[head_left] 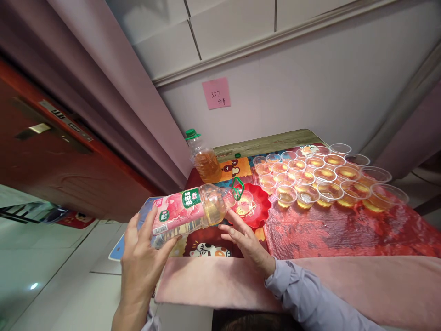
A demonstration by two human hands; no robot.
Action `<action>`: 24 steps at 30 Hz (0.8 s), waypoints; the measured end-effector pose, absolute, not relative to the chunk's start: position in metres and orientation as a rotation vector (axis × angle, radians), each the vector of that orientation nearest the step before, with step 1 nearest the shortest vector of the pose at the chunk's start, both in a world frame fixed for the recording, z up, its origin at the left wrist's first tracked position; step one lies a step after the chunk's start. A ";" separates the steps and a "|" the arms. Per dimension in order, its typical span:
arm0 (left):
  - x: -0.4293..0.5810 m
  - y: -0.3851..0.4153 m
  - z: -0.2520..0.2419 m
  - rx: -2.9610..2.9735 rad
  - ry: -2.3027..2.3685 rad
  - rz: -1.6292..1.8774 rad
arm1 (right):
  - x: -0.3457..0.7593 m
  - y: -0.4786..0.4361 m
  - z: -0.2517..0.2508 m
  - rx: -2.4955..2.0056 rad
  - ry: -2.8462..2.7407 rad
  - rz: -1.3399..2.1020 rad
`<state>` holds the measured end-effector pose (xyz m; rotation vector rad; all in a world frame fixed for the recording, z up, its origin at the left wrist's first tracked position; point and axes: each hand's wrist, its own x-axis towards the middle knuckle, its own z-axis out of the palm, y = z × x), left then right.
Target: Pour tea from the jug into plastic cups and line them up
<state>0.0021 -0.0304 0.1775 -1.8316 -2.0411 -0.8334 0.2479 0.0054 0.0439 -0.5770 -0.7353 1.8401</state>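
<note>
A large clear bottle (186, 209) with a pink label lies tilted nearly sideways, its neck and green ring handle pointing right. Pale yellow liquid shows inside it. My left hand (143, 253) grips the bottle near its base, thumb below and fingers over the far side. Under the bottle's neck is my right hand (246, 239), its fingers apart near the neck. Just beyond sits a red scalloped dish (263, 207) with a clear cup (244, 203) in it, beneath the bottle's mouth. Whether liquid is flowing cannot be made out.
Several clear cups (306, 195) of yellow liquid stand in rows at the right on red plastic sheeting (303, 234). A second bottle (206, 163) with a green cap stands at the back left, near a loose green cap (237, 156). Pink cloth (213, 280) covers the front edge.
</note>
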 end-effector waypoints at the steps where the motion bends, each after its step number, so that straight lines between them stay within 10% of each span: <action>1: 0.002 -0.030 0.178 -1.832 -2.041 -0.833 | 0.248 0.005 0.044 -0.578 -0.737 1.839; 24: 0.002 -0.030 0.181 -1.838 -2.023 -0.811 | 0.244 0.007 0.037 -0.563 -0.727 1.831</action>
